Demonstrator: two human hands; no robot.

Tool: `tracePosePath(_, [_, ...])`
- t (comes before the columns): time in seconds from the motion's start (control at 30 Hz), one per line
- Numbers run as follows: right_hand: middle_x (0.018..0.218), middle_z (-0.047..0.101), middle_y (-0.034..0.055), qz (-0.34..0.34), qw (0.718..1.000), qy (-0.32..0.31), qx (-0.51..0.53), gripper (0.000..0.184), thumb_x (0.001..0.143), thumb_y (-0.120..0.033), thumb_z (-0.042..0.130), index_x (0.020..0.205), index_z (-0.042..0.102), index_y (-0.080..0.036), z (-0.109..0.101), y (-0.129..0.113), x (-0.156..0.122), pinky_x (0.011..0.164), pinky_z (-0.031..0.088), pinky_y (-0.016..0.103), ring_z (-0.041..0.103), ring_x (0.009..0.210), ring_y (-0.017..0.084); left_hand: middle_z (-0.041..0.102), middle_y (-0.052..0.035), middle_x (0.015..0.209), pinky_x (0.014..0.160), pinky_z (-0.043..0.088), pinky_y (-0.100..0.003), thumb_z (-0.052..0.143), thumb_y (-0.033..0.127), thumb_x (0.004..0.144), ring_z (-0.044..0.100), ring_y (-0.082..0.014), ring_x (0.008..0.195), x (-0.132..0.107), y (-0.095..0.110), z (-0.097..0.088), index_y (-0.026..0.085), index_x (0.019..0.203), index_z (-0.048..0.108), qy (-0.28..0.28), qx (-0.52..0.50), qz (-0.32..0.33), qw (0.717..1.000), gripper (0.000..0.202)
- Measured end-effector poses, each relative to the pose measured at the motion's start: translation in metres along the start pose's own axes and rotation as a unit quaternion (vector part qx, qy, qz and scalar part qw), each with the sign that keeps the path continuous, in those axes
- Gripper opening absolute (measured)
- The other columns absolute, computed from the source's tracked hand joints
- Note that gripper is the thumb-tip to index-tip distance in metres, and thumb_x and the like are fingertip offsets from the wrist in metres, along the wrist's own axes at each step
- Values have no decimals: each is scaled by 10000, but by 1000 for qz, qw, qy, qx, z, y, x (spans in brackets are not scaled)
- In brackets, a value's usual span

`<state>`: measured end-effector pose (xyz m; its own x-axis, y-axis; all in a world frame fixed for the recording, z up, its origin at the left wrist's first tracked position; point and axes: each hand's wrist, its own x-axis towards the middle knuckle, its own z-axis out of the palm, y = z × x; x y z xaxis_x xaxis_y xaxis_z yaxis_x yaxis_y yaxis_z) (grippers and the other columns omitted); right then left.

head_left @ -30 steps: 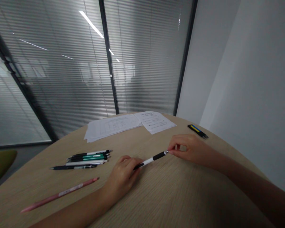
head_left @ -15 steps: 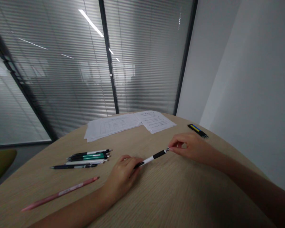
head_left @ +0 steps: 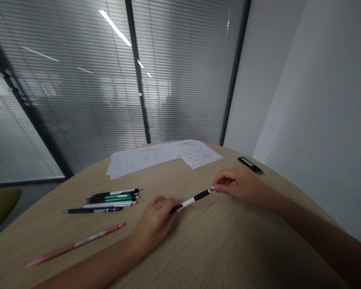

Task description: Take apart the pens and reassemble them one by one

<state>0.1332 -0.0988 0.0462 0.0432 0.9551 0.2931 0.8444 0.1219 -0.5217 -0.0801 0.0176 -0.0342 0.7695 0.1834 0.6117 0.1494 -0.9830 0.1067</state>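
A white pen (head_left: 189,202) with a black grip and a metal tip slants between my two hands, just over the table. My left hand (head_left: 158,216) is closed around its black clip end, which the fingers partly cover. At the other end, thumb and forefinger of my right hand (head_left: 236,184) pinch the metal tip; whether the tip is loose from the barrel I cannot tell. To the left of my left hand lies a pink pen (head_left: 78,243). Beyond that, several pens lie side by side, among them a green one (head_left: 117,198) and a dark one (head_left: 93,210).
The round wooden table (head_left: 216,249) carries printed sheets (head_left: 147,159) at its far side. A flat black pack of slim sticks (head_left: 251,165) with a yellow and blue label lies past my right hand. A green chair (head_left: 1,206) stands at the left.
Both hands keep their hold on the white pen in almost the same place. The right fingers have shifted very slightly at the tip.
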Motion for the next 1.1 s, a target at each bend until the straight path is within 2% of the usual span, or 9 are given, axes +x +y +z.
tracePosePath(0.23, [756, 655, 25, 6, 1000, -19, 11, 111, 711, -155, 547, 779, 634, -163, 1, -1, 0, 611, 456, 242, 573, 643, 113, 656, -48, 751, 652, 471, -335, 381, 155, 820, 603, -167, 672, 0, 0, 0, 164, 901, 534, 1, -7, 2, 1000, 173])
tracePosePath(0.4, [763, 645, 18, -36, 999, -22, 0, 118, 716, -139, 539, 776, 634, -176, 3, 2, 0, 657, 455, 259, 575, 686, 118, 655, -46, 747, 668, 466, -344, 400, 151, 813, 602, -170, 673, 0, 0, 0, 165, 903, 535, 6, -6, -3, 1000, 164])
tracePosePath(0.57, [733, 633, 9, -59, 998, -17, -13, 108, 715, -140, 544, 758, 633, -183, 5, 5, 0, 641, 444, 251, 564, 670, 115, 642, -41, 713, 666, 467, -343, 406, 149, 813, 597, -170, 657, 0, 1, 0, 159, 899, 536, 13, -6, 11, 1000, 156])
tracePosePath(0.87, [703, 626, 17, -5, 1000, -26, -12, 100, 729, -215, 542, 730, 623, -155, 6, 5, 1, 590, 404, 231, 547, 638, 115, 663, -40, 753, 652, 455, -312, 437, 145, 823, 602, -156, 657, 0, 1, -4, 169, 928, 534, 39, -8, 34, 999, 145])
tracePosePath(1.0, [502, 522, -15, 25, 999, -36, -31, 307, 788, -316, 443, 542, 537, -157, 12, 9, 2, 458, 311, 218, 460, 480, 95, 669, -30, 742, 669, 446, -318, 464, 132, 808, 598, -150, 634, -1, 2, -5, 174, 940, 531, 56, -2, 46, 997, 154])
tracePosePath(1.1, [437, 455, -27, 66, 997, -49, -13, 379, 810, -352, 389, 499, 487, -160, 20, 10, 2, 422, 273, 216, 410, 415, 82, 667, -28, 729, 673, 440, -317, 468, 118, 798, 595, -146, 627, -1, 1, -5, 169, 927, 539, 61, -5, 53, 997, 155])
